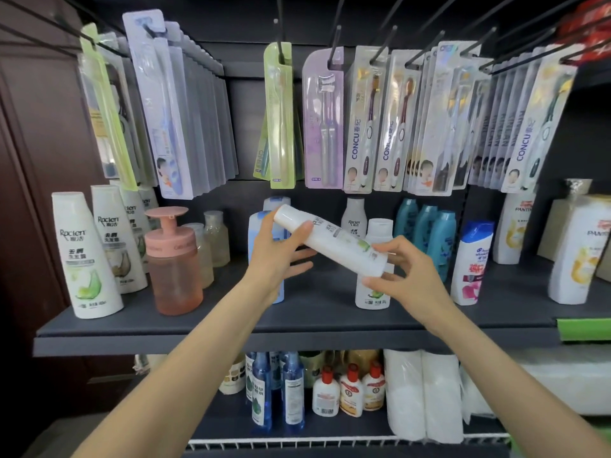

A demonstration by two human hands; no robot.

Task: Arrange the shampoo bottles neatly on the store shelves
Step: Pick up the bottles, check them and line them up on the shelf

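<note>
Above the dark matte shelf, between both hands, a smooth white plastic shampoo bottle hangs in the air, a rounded cylinder with its long axis tilted: the flat cap end points up and toward the left, the base down and to the right. The left hand cups it near the cap, thumb over the top and fingers loosely spread beneath; the right hand pinches the base end between thumb and fingertips. Its label is sideways and blurred, though a green leaf mark shows. Just behind the held bottle stands another white bottle, upright, and farther back a small one marked "Racien". Left of the held bottle sit a frosted pink pump dispenser with a disc-shaped top and tall tapering white Racien bottles. Right of it stand glossy teal bottles, a blue-capped white bottle and white Pantene bottles. Above the bottle hang carded toothbrushes in clear blisters, some reading "CONCU".
</note>
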